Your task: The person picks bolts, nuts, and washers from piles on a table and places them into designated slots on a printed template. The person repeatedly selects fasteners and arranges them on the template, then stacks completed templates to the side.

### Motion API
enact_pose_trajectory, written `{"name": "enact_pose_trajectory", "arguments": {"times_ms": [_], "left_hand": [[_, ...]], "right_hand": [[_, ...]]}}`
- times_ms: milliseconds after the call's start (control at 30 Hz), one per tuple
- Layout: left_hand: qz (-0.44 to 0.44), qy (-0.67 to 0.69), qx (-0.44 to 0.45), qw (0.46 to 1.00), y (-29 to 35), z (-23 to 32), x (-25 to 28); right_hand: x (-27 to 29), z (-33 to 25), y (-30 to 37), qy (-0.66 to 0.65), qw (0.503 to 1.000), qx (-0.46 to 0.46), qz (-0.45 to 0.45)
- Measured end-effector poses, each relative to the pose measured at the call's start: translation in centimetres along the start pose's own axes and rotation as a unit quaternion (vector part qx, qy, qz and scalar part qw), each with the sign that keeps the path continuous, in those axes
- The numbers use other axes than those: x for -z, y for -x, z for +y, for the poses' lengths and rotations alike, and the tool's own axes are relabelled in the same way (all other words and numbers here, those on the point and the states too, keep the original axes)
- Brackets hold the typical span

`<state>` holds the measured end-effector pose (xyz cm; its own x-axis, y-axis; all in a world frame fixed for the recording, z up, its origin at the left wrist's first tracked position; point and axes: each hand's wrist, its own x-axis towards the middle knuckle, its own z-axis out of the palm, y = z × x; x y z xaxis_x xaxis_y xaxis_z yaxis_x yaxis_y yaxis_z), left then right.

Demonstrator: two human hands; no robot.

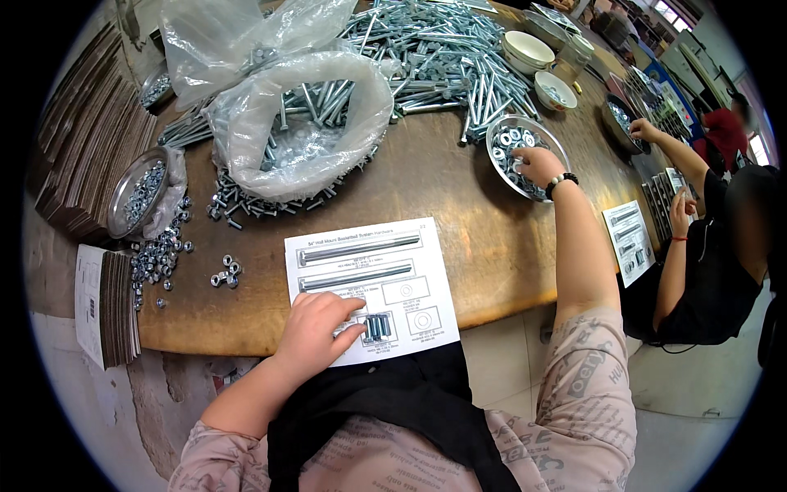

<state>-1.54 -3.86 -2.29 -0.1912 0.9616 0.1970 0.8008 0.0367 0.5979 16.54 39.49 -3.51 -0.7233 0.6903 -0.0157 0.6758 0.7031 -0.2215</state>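
Note:
My left hand (320, 330) rests on a printed sheet (352, 285) with drawings of bolts and washers, at the table's front edge. Its thumb and forefinger are apart, beside several short bolts (377, 327) lying side by side on the sheet; the other fingers curl over the paper. My right hand (539, 166), with a beaded bracelet at the wrist, reaches into a metal bowl (564, 156) of washers (510, 141). Its fingers are bunched together over the washers, and the fingertips are partly hidden, so what they pinch does not show.
A plastic bag (361, 148) of bolts stands before a heap of long bolts (434, 53). Loose nuts (160, 254) and a tilted bowl (123, 193) of nuts lie left, near stacked cardboard (86, 148). White bowls (527, 51) stand far right. A co-worker (721, 254) reaches into another bowl (616, 127).

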Motion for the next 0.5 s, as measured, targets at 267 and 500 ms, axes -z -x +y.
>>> {"name": "enact_pose_trajectory", "arguments": {"times_ms": [267,500], "left_hand": [[-0.007,-0.004,0.003,1.0,0.3,-0.1,0.1],[0.006,0.001,0.002,1.0,0.2,0.1,0.3]], "right_hand": [[-0.6,0.3,0.5,0.03,0.998,0.035,0.048],[-0.2,-2.3,2.9,-0.156,0.972,-0.045,0.17]]}}
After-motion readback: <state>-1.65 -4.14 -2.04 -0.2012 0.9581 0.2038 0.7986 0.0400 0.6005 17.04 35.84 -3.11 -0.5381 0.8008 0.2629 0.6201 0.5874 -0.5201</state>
